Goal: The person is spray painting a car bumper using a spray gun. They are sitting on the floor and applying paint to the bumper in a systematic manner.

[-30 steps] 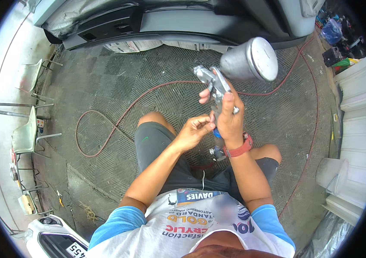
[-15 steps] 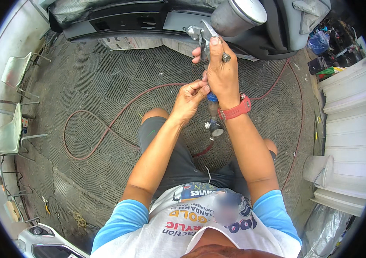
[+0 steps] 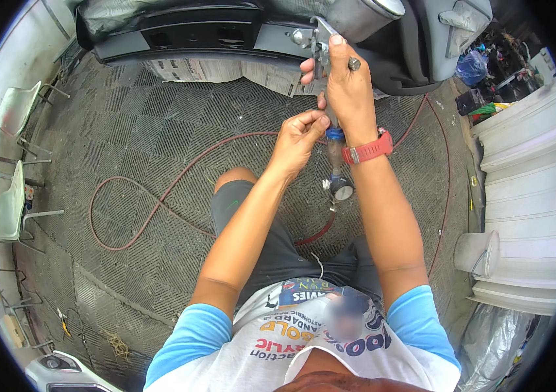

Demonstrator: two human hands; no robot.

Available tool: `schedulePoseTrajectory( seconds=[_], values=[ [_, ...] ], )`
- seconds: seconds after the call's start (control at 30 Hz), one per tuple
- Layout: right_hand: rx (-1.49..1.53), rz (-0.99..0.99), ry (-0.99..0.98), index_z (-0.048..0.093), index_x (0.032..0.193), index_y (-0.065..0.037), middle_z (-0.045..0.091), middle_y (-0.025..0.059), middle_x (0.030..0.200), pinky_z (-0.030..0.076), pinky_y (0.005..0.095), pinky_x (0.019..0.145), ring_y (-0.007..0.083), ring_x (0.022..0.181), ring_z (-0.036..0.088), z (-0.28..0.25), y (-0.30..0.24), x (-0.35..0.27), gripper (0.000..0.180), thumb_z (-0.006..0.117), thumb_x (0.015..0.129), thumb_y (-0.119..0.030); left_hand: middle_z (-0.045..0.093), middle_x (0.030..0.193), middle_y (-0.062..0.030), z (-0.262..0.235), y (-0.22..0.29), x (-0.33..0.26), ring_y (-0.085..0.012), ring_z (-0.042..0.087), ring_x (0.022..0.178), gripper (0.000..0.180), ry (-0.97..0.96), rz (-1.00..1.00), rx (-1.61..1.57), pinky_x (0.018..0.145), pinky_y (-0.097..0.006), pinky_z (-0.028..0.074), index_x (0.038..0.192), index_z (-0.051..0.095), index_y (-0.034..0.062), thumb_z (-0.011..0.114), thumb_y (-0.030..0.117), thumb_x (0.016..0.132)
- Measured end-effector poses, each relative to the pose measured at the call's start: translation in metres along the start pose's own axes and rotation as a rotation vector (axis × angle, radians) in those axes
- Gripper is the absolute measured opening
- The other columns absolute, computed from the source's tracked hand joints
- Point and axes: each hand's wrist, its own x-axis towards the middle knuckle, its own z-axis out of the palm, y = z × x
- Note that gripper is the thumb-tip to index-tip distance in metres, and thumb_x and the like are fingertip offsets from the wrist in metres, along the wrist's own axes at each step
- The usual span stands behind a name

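Farther from the lap (image 3: 284, 268) than a second ago, the spray gun (image 3: 321, 55) sits gripped in the right hand (image 3: 351, 85) before the near edge of the bumper (image 3: 193, 39), while the left hand (image 3: 296, 142) pinches it beside the blue collar (image 3: 335, 134), apparently adjusting, which calls for steadiness.

Right grip (image 3: 351, 85): curled tight beyond the red watch (image 3: 370, 151), thumb extended.
Right wrist (image 3: 360, 133): encircled by the watch.
Left grip (image 3: 296, 140): fingers bent, thumb and forefinger drawn close, left of the watch.
Right forearm (image 3: 389, 212): extended behind the watch.
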Motion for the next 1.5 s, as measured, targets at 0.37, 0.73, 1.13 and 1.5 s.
schedulePoseTrajectory(
  seconds=[0.37, 0.73, 1.13, 1.5],
  values=[
    [-0.009, -0.026, -0.128, 0.066, 0.133, 0.002, 0.078, 0.0107, 0.096, 0.051, 0.0246, 0.045, 0.0124, 0.071, 0.072, 0.027, -0.007, -0.002, 0.068, 0.042, 0.116, -0.06, 0.076, 0.11, -0.0042, -0.016, 0.027, -0.03, -0.0119, 0.068, 0.105, 0.035, 0.129, 0.027, 0.068, 0.097, -0.029, 0.054, 0.129, 0.074, -0.0003, 0.066, 0.031, 0.113],
    [-0.007, -0.181, -0.035, 0.069, 0.141, 0.001, 0.078, 0.0205, 0.086, 0.06, 0.0423, 0.08, 0.0318, 0.086, 0.08, 0.12, 0.013, 0.002, 0.057, 0.057, 0.113, -0.048, 0.078, 0.125, -0.0172, -0.131, -0.031, -0.135, -0.037, 0.067, 0.126, 0.044, 0.359, -0.106, 1.451, 0.113, -0.051, 0.047, 0.121, 0.081, 0.0067, 0.082, 0.041, 0.094],
    [-0.069, -0.386, -0.182, 0.069, 0.139, 0.003, 0.075, 0.0337, 0.099, 0.06, 0.05, 0.087, 0.0499, 0.099, 0.075, 0.263, 0.017, 0.019, 0.062, 0.061, 0.108, -0.049, 0.076, 0.13, -0.0181, -0.132, -0.008, -0.159, -0.0384, 0.067, 0.128, 0.03, 0.484, -0.156, 1.442, 0.115, -0.05, 0.046, 0.119, 0.08, 0.0042, 0.075, 0.023, 0.096],
    [-0.158, -0.231, 0.0, 0.062, 0.152, -0.001, 0.079, 0.0267, 0.109, 0.06, 0.0468, 0.09, 0.0426, 0.098, 0.079, 0.109, 0.099, -0.057, 0.055, 0.064, 0.11, -0.036, 0.079, 0.123, -0.0163, -0.144, 0.0, -0.158, -0.0355, 0.07, 0.123, 0.03, 0.455, -0.226, 1.429, 0.113, -0.049, 0.049, 0.118, 0.082, 0.0075, 0.079, 0.027, 0.095]
  ],
)
